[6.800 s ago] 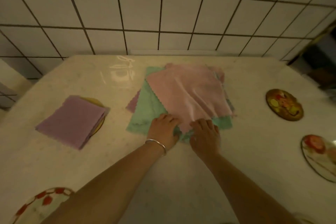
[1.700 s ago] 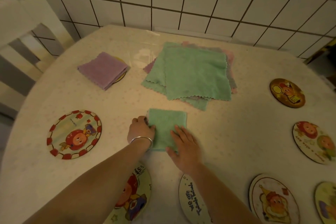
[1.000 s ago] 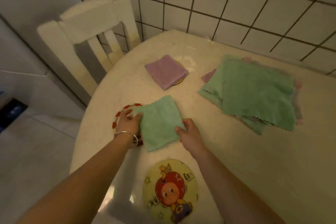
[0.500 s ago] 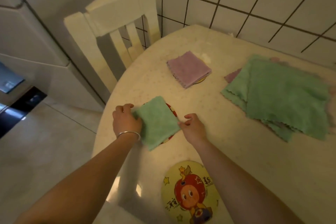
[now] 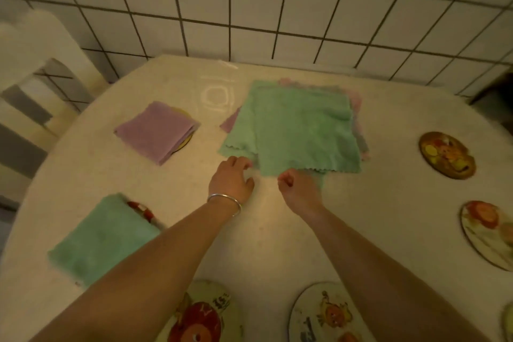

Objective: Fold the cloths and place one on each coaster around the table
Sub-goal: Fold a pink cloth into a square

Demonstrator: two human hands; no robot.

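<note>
Reaching toward the cloth pile (image 5: 299, 128), the right hand (image 5: 301, 189) pinches its near edge, nearer than the open left hand (image 5: 231, 178).

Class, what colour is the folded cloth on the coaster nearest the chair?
Purple folded cloth, head view.

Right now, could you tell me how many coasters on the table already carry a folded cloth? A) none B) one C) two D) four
C: a folded purple cloth lies on a yellow coaster and a folded green cloth on a red-rimmed coaster; the other coasters in view are bare.
</note>
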